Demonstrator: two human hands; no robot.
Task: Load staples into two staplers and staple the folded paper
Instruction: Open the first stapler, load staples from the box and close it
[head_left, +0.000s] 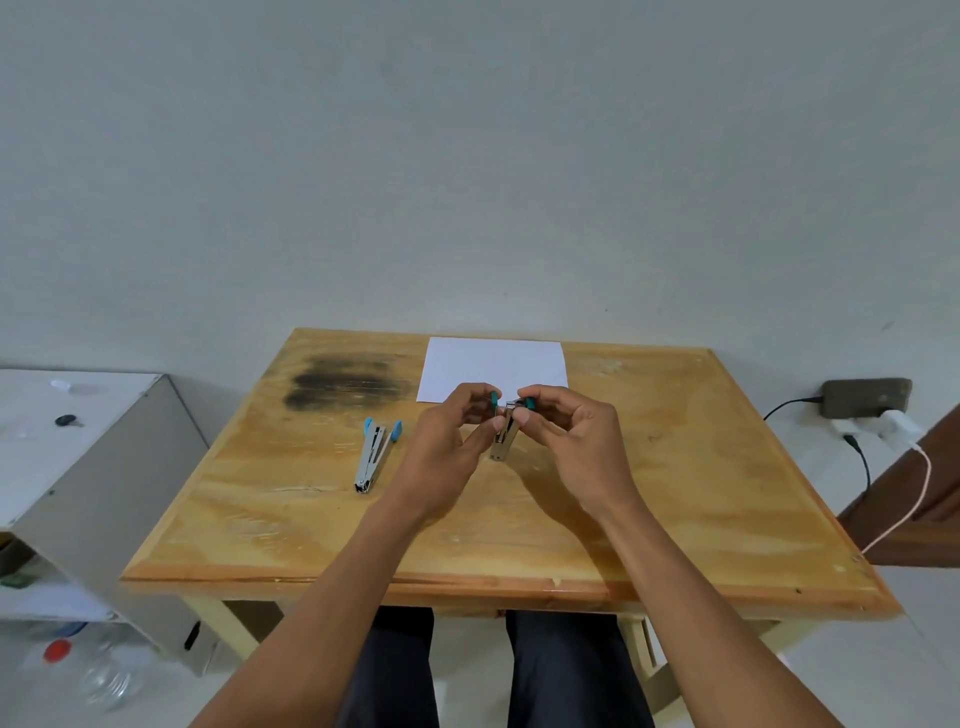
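Observation:
A small metal stapler with green tips (505, 434) is held above the middle of the wooden table (675, 467), its arms spread apart. My left hand (449, 441) grips its left side and my right hand (566, 436) pinches its top end with thumb and forefinger. A second metal stapler with blue tips (375, 457) lies spread on the table to the left of my left hand. A white sheet of paper (493, 366) lies flat at the far edge of the table, just beyond my hands. I cannot make out any staples.
A dark stain (348, 384) marks the table's far left. A white cabinet (78, 441) stands to the left. At the right, a wall socket with plugs and cables (878, 421) hangs beside the table. Plastic bottles (104, 675) lie on the floor.

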